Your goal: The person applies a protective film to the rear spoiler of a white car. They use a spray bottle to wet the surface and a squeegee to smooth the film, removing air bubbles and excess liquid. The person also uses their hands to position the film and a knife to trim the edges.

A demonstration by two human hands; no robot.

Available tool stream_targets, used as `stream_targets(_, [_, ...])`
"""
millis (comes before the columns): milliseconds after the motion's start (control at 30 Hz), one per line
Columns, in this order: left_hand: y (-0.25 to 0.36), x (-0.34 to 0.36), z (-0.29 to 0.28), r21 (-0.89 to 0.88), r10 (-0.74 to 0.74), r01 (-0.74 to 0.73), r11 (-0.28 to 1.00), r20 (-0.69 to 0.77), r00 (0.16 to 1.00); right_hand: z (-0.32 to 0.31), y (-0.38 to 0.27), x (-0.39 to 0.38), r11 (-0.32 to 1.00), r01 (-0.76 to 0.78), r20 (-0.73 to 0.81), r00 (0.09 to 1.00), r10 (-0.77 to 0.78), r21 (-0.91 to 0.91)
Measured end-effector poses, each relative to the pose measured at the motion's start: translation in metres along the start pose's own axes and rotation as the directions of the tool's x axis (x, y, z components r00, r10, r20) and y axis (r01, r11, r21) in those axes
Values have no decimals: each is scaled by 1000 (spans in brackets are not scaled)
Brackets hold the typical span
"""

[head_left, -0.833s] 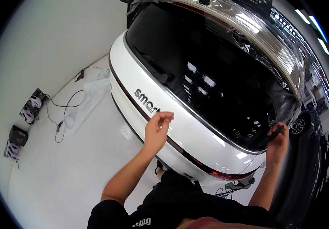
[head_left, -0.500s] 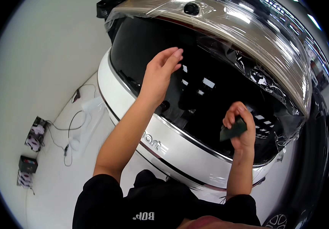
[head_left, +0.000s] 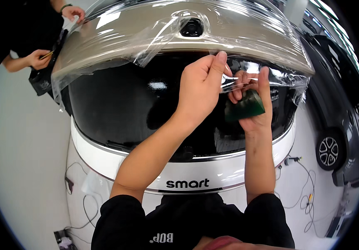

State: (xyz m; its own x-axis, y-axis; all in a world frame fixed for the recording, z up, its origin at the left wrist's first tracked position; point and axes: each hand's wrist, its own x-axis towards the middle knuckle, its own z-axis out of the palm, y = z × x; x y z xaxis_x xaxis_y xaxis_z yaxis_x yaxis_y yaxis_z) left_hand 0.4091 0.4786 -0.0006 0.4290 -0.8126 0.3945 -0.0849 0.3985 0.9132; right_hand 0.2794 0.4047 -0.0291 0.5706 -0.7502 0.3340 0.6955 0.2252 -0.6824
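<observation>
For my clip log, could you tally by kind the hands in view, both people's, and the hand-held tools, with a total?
Person's own hands: 2 (left hand, right hand)
Co-worker's hands: 2 (upper hand, lower hand)
Green scraper: 1
Thin yellowish tool: 1
Total: 6
Clear film left out: separate pieces cannot be told apart.

- You wear this fisheye camera on your head, the left of a pair, set upright and unmirrored
- It looks steeply down and ahead, past your black shirt [head_left: 204,214] to the car's rear glass [head_left: 113,104]
- Your forearms [head_left: 154,158] enter close from below; the floor [head_left: 290,183] lies farther off, toward both sides
</observation>
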Motion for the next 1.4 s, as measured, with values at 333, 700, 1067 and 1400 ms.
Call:
stream_targets(333, [-3, -3, -12, -53, 287, -284, 957, 69, 955, 30, 6, -1, 978, 116, -91, 987, -133, -174])
stream_targets(700, [-16, 5, -22, -115, 282, -275, 955, 53, 958, 38, 10, -2, 909, 20, -133, 988, -82, -417])
stream_targets(1067, [-27, 12, -38, 27, 340, -348, 937, 157, 927, 19, 25, 3, 895, 106, -13, 992, -124, -434])
stream_targets(1400, [1, 9, -26, -252, 143, -119, 960, 78, 987, 21, 24, 2, 893, 101, -44, 990, -134, -439])
